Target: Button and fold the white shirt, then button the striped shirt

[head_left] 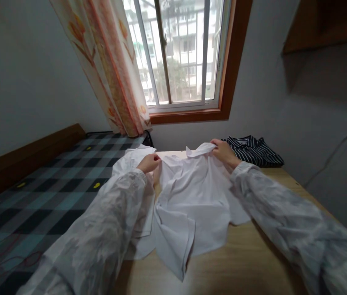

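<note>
Your white shirt (pixel 191 196) lies spread on the wooden desk (pixel 237 262), its loose hem nearest you and creased, one flap folded over toward the desk's near edge. At the shirt's left shoulder, your left hand (pixel 149 163) is closed, pinching the fabric; at the collar (pixel 200 150), your right hand (pixel 224 152) is closed, gripping the collar edge. Keep both grips level and draw the cloth taut between them so the shoulders lie square; in my judgement the creases below the collar need smoothing first. Beyond the shirt, to its right, a striped garment (pixel 255 150) lies apart. Left of the shirt lies the checked bed (pixel 53 184).
</note>
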A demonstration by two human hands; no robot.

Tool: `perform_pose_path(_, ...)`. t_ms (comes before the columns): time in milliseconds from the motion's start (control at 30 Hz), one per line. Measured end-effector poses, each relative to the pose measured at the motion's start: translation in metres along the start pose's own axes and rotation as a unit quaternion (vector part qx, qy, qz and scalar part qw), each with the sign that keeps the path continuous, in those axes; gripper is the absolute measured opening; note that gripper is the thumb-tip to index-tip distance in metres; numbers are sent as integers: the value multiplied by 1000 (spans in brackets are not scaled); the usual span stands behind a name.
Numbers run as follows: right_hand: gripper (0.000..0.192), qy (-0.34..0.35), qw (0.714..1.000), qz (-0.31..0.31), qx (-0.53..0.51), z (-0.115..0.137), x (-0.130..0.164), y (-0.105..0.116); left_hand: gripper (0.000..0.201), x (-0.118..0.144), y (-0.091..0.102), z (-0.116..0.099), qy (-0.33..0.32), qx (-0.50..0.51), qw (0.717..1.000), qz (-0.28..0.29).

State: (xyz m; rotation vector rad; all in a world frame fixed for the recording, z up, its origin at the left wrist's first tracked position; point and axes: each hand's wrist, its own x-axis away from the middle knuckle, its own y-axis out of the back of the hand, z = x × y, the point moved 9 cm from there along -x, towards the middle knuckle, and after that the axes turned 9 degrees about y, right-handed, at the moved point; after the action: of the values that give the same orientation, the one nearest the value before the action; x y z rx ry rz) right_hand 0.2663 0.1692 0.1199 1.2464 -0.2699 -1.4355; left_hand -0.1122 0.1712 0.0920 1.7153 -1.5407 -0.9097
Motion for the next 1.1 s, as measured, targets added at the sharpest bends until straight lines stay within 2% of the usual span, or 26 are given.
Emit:
perform_pose_path(67,37,20,992,-116,-37,-7,-8,49,17,-7,23,-10,-26,25,999,-29)
perform_pose_path(133,39,28,973,-223,-50,-12,-1,95,22,-9,44,-21,-54,100,991,-64)
perform_pose_path(167,40,33,967,-248,-48,-13,6,112,25,-8,53,-25,-67,153,983,-79)
perform_pose_path(200,39,41,969,-240,-45,-11,14,122,27,-5,58,-29,-79,205,972,-82)
perform_pose_path(233,36,57,980,-185,-45,-8,20,122,29,-1,58,-32,-88,245,963,-66)
perform_pose_path(267,32,75,992,-84,-51,-3,27,112,30,4,51,-35,-95,262,960,-27)
perform_pose_path(300,30,90,993,51,-62,2,38,92,30,10,39,-41,-103,257,960,36)
perform_pose_path(333,32,94,975,188,-71,5,56,71,31,19,21,-46,-111,235,959,117)
perform_pose_path(367,37,88,946,303,-77,6,75,52,31,29,1,-50,-115,204,951,204)
perform_pose_path(400,43,78,918,380,-80,4,91,39,34,40,-18,-52,-115,176,935,284)
perform_pose_path(433,48,67,907,408,-80,1,98,31,38,48,-34,-53,-110,157,919,344)
perform_pose_path(467,51,61,914,393,-78,-3,96,27,43,51,-45,-54,-102,150,910,372)
perform_pose_path(500,51,57,935,343,-72,-8,86,27,48,47,-51,-54,-95,153,916,359)
perform_pose_path(533,50,54,959,272,-64,-13,72,29,52,38,-50,-55,-89,160,934,308)
perform_pose_path(600,38,32,990,132,-34,-28,48,31,56,19,-35,-55,-97,167,971,140)
perform_pose_path(633,34,12,994,102,-23,-35,41,24,60,15,-30,-57,-110,161,978,75)
perform_pose_path(667,36,-10,995,99,-22,-41,37,11,69,14,-30,-59,-125,153,979,47)
perform_pose_path(700,45,-36,992,122,-26,-47,36,-6,79,16,-38,-63,-140,144,978,61)
perform_pose_path(767,56,-78,980,181,-29,-53,41,-39,88,28,-66,-69,-165,124,963,175)
perform_pose_path(833,44,-83,973,211,-31,-50,47,-61,75,45,-89,-72,-178,105,938,280)
perform_pose_path(900,26,-70,974,214,-32,-46,50,-68,55,54,-94,-74,-186,87,927,313)
perform_pose_path(933,20,-64,975,209,-32,-46,49,-66,46,55,-89,-76,-190,79,931,302)
perform_pose_path(1000,21,-50,982,176,-33,-46,40,-49,38,48,-67,-78,-199,74,946,244)
perform_pose_path(1100,32,-26,997,59,-31,-48,15,4,43,24,-6,-76,-176,129,971,94)
